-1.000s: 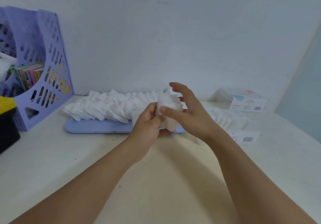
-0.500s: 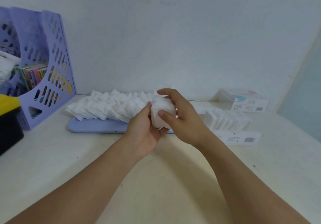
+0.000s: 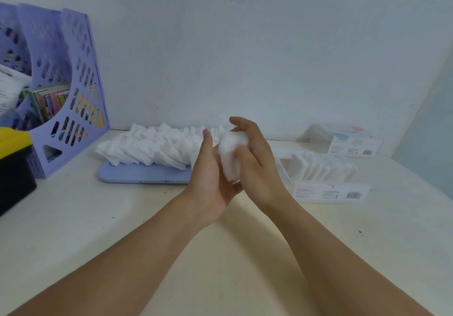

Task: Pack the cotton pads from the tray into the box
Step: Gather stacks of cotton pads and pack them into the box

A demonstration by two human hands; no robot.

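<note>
- Since a second ago, the right hand has closed over the stack of cotton pads, fingers curled on it.
- The left hand cups the stack from the left, thumb raised.
- More pads lie on the blue tray behind.
- The box, part filled, sits right.

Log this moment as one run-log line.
left hand: holds pad stack | right hand: squares it | tray: pads remain | box: partly filled
</note>
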